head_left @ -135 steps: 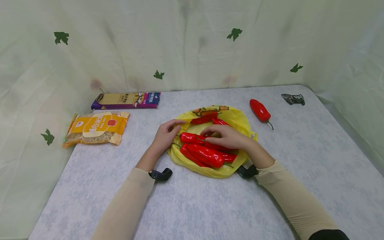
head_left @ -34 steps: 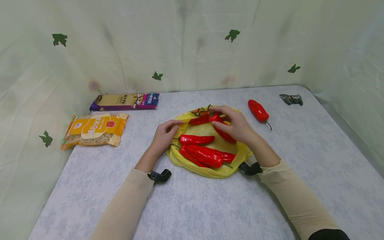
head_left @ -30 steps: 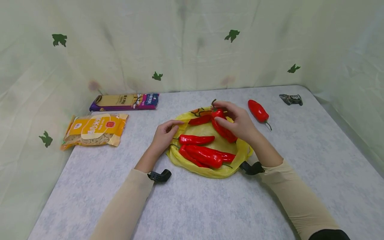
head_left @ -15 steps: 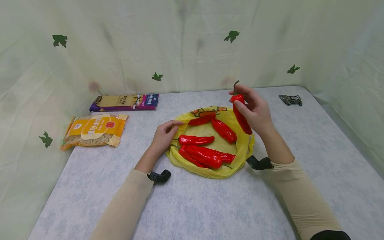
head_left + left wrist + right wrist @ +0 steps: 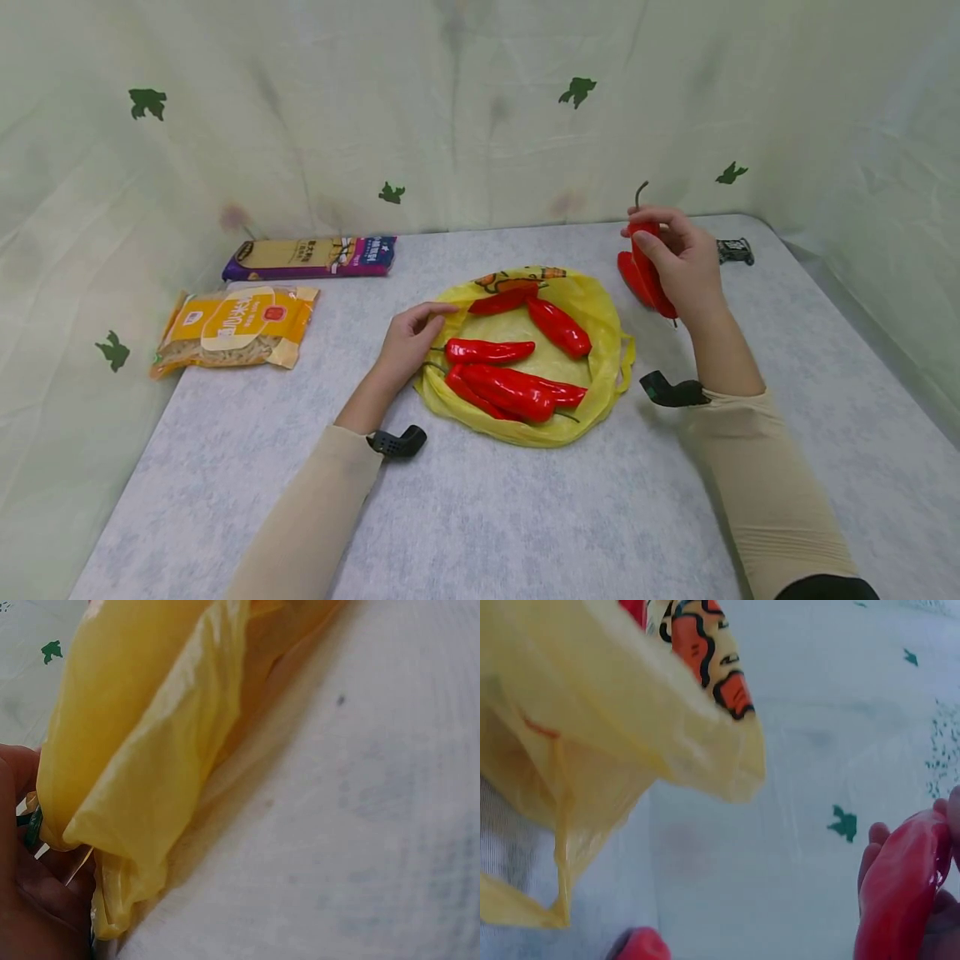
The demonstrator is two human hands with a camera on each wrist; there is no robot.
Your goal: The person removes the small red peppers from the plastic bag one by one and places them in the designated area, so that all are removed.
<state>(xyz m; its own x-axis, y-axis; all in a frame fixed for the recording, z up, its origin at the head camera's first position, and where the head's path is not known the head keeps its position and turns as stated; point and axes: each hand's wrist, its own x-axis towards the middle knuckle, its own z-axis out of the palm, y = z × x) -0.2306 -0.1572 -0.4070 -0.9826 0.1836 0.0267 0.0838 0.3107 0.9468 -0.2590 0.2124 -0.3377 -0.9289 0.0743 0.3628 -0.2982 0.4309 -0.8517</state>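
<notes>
In the head view my right hand [image 5: 692, 265] holds a red pepper [image 5: 654, 282] upright by its upper part, fingers and thumb around it, its stem pointing up. Behind it, partly covered, another red pepper [image 5: 628, 275] lies on the table. The right wrist view also shows the held pepper [image 5: 900, 896] at the lower right. My left hand [image 5: 408, 340] pinches the left rim of a yellow plastic bag [image 5: 609, 321], which lies spread open. Several red peppers [image 5: 558, 327] rest inside it. Up close, the left wrist view shows the bag's side [image 5: 142, 765] beside the fingers.
Left of the bag lie an orange food packet [image 5: 240, 325] and, farther back, a purple and tan packet [image 5: 311, 257]. A small black crumpled item [image 5: 737, 252] sits at the back right, partly behind my right hand. A pale curtain [image 5: 465, 108] hangs around the table.
My right hand took a red pepper out of the bag and carried it up and right, over the pepper lying on the table. The left hand stays at the bag's rim.
</notes>
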